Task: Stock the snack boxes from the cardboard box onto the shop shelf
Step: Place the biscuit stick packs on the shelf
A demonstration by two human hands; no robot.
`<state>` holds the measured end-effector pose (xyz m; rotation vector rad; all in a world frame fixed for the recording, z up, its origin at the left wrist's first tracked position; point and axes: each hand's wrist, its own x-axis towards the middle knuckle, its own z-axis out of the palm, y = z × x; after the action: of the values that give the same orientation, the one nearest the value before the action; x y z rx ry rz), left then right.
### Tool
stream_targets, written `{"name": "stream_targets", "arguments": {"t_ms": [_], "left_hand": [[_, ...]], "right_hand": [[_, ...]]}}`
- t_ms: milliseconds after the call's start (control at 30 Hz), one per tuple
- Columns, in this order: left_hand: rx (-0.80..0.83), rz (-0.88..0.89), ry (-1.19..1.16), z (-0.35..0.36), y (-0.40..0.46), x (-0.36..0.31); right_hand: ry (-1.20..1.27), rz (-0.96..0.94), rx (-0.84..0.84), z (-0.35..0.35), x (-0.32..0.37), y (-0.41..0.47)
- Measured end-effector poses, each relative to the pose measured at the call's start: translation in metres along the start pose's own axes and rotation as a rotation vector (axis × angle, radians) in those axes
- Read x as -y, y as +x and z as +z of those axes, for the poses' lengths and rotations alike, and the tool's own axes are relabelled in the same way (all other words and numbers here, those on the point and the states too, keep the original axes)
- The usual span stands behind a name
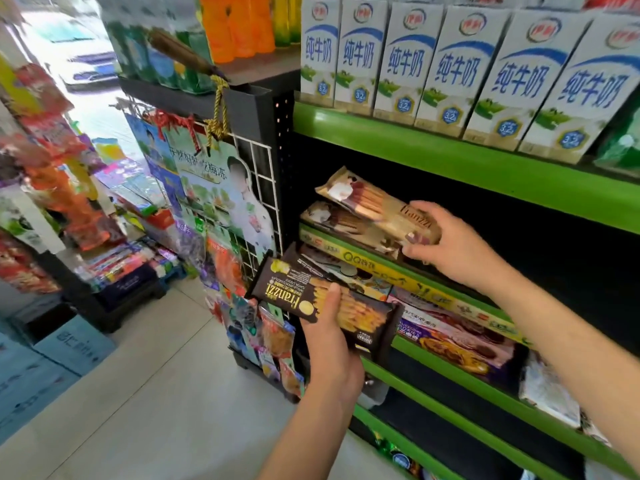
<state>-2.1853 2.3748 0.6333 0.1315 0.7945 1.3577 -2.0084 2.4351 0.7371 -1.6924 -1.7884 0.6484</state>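
Here right hand [450, 244] grips beige box [381, 206] on shelf [485, 161].

My left hand [329, 344] grips a dark Franzzi box [325, 306], tilted, in front of the shelf [450, 157]. My right hand [450, 244] holds a beige box [377, 206] atop another beige one [346, 226] at the shelf's left end.

Snack boxes at the left end of the shop shelves

The tan cardboard snack box [377, 209] lies on another box on the green-edged metal shelf [467, 161], beneath the white milk cartons [450, 64]; the dark brown snack box [322, 303] sits lower, in front of the shelf below, right of the white wire rack [256, 188].
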Motion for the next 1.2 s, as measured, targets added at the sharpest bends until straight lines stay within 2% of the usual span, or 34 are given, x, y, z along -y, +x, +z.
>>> {"name": "stream_targets", "arguments": {"t_ms": [133, 233, 367, 500, 567, 667, 833, 933, 1067, 1200], "left_hand": [[-0.013, -0.018, 0.002, -0.002, -0.010, 0.002], [-0.009, -0.034, 0.010, -0.002, -0.018, 0.002], [0.017, 0.039, 0.002, -0.004, -0.023, 0.000], [-0.026, -0.001, 0.011, -0.014, -0.022, -0.006], [-0.040, -0.017, 0.027, -0.018, -0.021, -0.007], [-0.063, -0.014, 0.038, -0.020, -0.018, -0.007], [-0.011, 0.023, 0.026, -0.013, -0.013, -0.006], [0.015, 0.050, 0.043, -0.010, -0.010, -0.006], [0.020, -0.010, 0.098, -0.012, -0.004, -0.007], [0.016, -0.025, 0.109, -0.012, -0.004, -0.009]], "right_hand": [[0.130, 0.146, -0.004, 0.000, -0.005, 0.054], [0.177, 0.163, 0.026, 0.009, -0.003, 0.086], [0.062, 0.186, 0.066, 0.018, -0.008, 0.109], [-0.057, 0.211, 0.240, 0.016, -0.023, 0.111], [-0.027, 0.186, 0.235, 0.014, -0.027, 0.113], [-0.018, 0.130, 0.111, 0.018, -0.023, 0.116], [-0.280, 0.006, 0.268, 0.039, -0.017, 0.116], [-0.340, -0.051, 0.208, 0.048, -0.020, 0.112], [-0.363, -0.149, 0.139, 0.050, -0.021, 0.110], [-0.386, -0.163, 0.111, 0.051, -0.021, 0.109]]}}
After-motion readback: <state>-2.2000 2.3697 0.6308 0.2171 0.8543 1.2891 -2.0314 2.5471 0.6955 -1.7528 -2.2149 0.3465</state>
